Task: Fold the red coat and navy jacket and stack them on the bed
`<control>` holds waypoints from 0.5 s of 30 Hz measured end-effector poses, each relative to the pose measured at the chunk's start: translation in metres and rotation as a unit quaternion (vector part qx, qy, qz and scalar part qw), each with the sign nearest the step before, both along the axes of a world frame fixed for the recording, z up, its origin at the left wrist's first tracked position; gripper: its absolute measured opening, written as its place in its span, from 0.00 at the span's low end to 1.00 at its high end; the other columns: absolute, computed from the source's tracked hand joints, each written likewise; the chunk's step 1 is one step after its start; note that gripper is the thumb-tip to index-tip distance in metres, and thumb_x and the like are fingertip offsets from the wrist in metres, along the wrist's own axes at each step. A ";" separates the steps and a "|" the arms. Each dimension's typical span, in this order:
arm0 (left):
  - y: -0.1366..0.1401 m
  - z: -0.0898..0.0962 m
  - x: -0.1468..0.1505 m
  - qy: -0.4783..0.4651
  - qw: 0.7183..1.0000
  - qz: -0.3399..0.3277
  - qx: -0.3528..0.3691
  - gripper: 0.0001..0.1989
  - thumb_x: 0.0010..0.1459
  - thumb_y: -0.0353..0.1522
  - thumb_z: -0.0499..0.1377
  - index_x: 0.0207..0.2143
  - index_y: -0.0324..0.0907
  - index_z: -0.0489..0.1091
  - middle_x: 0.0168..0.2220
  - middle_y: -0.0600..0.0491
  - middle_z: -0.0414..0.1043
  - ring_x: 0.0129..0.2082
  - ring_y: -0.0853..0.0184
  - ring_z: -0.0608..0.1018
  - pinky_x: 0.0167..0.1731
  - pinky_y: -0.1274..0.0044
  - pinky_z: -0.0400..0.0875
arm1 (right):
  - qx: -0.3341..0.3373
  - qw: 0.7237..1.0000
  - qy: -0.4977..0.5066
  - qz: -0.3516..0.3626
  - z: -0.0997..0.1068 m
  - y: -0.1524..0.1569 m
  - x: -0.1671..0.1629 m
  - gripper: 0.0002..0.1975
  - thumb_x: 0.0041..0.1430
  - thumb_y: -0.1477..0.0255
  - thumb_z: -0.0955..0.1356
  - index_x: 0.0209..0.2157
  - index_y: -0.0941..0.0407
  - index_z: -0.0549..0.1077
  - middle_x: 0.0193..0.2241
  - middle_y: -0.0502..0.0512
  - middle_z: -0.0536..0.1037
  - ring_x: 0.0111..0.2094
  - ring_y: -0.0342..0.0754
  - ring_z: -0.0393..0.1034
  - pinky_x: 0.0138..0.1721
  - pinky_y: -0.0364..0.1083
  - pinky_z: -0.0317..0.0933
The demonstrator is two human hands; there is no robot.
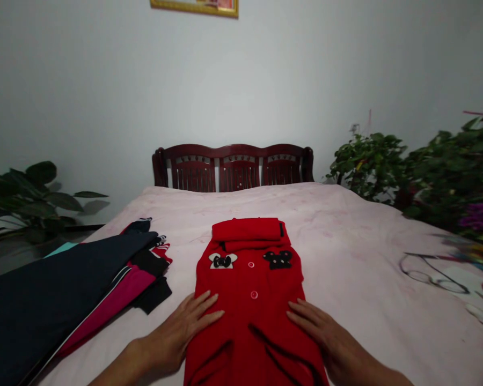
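On the pale pink bedspread (354,257) lay a red garment (245,316), its far end folded over, with buttons (254,295) down its middle and a white patch (222,261) and a black patch (278,260) near the fold. The left hand (181,328) and the right hand (326,332) rested flat against its opposite side edges, neither clasping the cloth. Dark and magenta clothes (84,273) were piled at the left, eyeglasses (433,281) at the right

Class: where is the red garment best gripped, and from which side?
Probably at its two long edges, left hand from the left, right hand from the right: the red garment lies lengthwise between them, and its folded far end could come undone if pulled.
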State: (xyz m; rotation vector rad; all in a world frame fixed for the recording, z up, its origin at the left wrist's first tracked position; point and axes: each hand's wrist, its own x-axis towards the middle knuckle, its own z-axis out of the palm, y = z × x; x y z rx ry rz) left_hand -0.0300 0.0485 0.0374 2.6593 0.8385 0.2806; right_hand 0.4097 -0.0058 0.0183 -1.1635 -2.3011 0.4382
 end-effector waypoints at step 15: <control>0.038 0.064 0.026 -0.197 0.966 0.141 -0.088 0.19 0.59 0.37 0.60 0.53 0.51 0.74 0.56 0.54 0.73 0.59 0.55 0.71 0.65 0.62 0.53 | 0.081 0.997 0.005 -0.009 0.046 0.057 -0.009 0.19 0.62 0.64 0.64 0.54 0.48 0.74 0.53 0.55 0.77 0.56 0.54 0.68 0.62 0.58 0.56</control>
